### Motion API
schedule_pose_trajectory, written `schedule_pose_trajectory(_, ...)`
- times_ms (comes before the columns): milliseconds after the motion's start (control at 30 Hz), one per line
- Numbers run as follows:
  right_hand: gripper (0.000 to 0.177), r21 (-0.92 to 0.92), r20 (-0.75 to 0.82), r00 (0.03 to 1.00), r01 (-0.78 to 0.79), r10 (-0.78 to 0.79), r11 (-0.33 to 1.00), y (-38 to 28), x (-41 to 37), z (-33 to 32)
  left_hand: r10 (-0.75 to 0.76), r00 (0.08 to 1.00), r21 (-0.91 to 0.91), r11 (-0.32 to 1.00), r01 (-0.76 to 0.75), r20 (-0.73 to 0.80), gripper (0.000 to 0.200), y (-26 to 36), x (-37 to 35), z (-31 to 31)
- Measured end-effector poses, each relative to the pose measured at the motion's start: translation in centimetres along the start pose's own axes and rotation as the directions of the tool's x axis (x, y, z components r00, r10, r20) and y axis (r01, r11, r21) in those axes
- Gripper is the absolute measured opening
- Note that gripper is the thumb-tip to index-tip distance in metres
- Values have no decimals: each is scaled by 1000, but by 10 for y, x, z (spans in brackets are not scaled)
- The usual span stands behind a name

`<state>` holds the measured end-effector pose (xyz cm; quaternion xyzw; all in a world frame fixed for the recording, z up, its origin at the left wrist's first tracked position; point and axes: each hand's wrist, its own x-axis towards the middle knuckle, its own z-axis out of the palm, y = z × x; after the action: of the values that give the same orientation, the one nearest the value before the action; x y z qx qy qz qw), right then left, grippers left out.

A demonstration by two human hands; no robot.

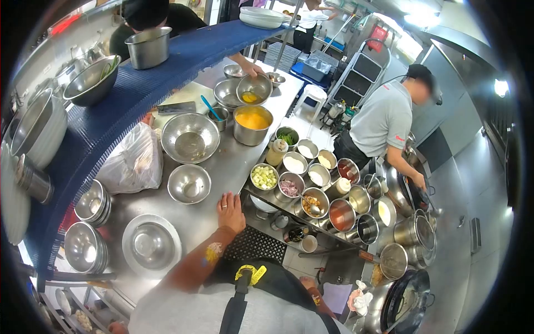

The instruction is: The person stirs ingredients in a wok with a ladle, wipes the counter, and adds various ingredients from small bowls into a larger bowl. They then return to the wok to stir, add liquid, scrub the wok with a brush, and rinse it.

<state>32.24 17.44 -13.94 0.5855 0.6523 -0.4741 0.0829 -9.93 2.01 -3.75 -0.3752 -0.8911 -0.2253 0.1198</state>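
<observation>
My left hand (231,212) lies flat on the edge of the steel table, fingers stretched out and a ring on one of them. It holds nothing. Just beyond it stands a small steel bowl (189,184), with a larger perforated bowl (191,139) behind. Low beside my apron, my right hand (307,283) shows only in part; its fingers cannot be made out. Across the table, another person's hand (253,69) tilts a steel bowl (254,89) with yellow egg in it, next to a pot of beaten egg (252,123).
To my right, a rack holds several steel pots, including chopped onion (289,186) and diced green vegetable (264,176). A co-worker (384,114) stands at the woks (409,298). Stacked bowls (86,247) and a plastic bag (130,158) sit left, under a blue shelf (139,83).
</observation>
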Motion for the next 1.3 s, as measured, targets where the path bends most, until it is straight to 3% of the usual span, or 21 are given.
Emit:
schedule_pose_trajectory(67, 11, 103, -39, 999, 29, -25, 994, -10, -5, 2, 4, 1000, 5, 1000, -4, -7, 70, 0, 0, 0)
schedule_pose_trajectory(267, 14, 118, 44, 998, 42, -48, 992, -5, -11, 4, -4, 1000, 8, 1000, 4, -1, 69, 1, 1, -2)
schedule_pose_trajectory(367, 19, -29, 76, 992, 99, -96, 995, 0, -13, 0, -1, 1000, 13, 1000, 2, -7, 69, 0, 0, -1)
schedule_pose_trajectory(467, 22, -40, 79, 991, 114, -111, 993, -8, -27, -1, 5, 1000, 11, 1000, -5, -23, 70, 0, 0, 1)
schedule_pose_trajectory(567, 18, 137, -12, 999, 39, -38, 990, -3, -28, 9, 5, 1000, 10, 1000, -5, -21, 70, 1, 0, -1)
schedule_pose_trajectory(667, 22, -14, 89, 982, 166, -164, 986, 13, -9, 11, 7, 1000, 5, 1000, -7, -25, 70, 1, 1, -1)
schedule_pose_trajectory(767, 25, -119, 69, 977, 210, -203, 970, -1, -18, 9, 14, 1000, 7, 1000, -14, -23, 70, 1, 1, -1)
schedule_pose_trajectory(867, 26, -16, 40, 991, 132, -131, 991, 2, -15, 13, 10, 1000, 5, 1000, -10, 8, 70, 2, 2, -5)
schedule_pose_trajectory(900, 26, -167, 33, 955, 295, -293, 941, 5, -12, 13, 1, 999, 5, 1000, -2, 36, 70, 3, 2, -7)
schedule_pose_trajectory(967, 26, -448, 95, 808, 556, -582, 700, 36, 12, 16, -9, 998, 10, 1000, 9, 58, 70, 3, 1, -7)
schedule_pose_trajectory(1067, 24, -202, 39, 984, 177, -173, 963, 19, -3, 16, -8, 999, 23, 1000, 7, 49, 70, 3, 1, -4)
schedule_pose_trajectory(1167, 23, -393, 70, 860, 489, -505, 779, 91, 56, 31, 7, 999, 18, 1000, -7, 37, 70, 3, 1, -5)
schedule_pose_trajectory(1233, 19, -74, 8, 984, 176, -176, 982, 41, 14, 22, 24, 1000, -3, 1000, -24, 14, 70, 2, 0, -4)
schedule_pose_trajectory(1267, 18, 94, 22, 1000, -5, 3, 996, 11, -10, 17, 24, 1000, -3, 1000, -24, 16, 70, 2, 1, -4)
schedule_pose_trajectory(1300, 15, 96, 20, 1000, -11, 9, 995, 10, -12, 16, 24, 1000, -3, 1000, -24, 19, 70, 2, 0, -5)
